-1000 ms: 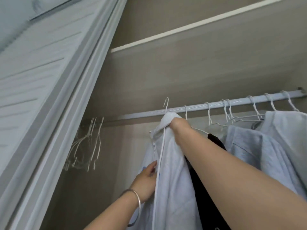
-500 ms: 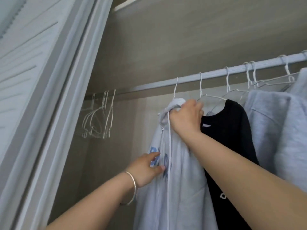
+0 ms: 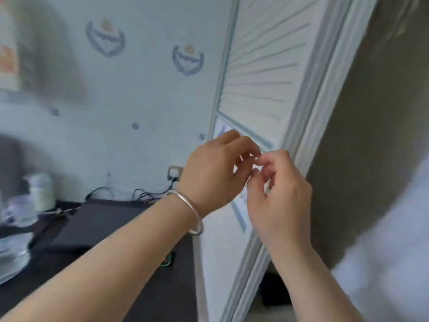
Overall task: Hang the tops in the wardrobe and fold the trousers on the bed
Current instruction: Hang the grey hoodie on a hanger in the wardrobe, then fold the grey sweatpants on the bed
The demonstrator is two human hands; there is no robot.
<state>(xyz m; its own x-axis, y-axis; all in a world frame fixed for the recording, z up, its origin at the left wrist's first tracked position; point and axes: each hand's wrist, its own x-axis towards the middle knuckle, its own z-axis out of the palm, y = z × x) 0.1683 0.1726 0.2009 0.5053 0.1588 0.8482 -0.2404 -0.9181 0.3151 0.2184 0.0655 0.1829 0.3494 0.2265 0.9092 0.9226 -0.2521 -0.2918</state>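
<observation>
There is one view only, from a wide-angle camera on the person's head, facing forward and slightly down past both forearms, with straight edges bowed by the lens. It sits close to the louvred wardrobe door [image 3: 262, 73], which leans across the middle, with the patterned wall [image 3: 139, 94] and a dark tabletop [image 3: 99, 219] to the left. The left hand [image 3: 216, 175] and right hand [image 3: 278, 196] meet near the centre, close to the lens, and the whole frame is blurred.
</observation>
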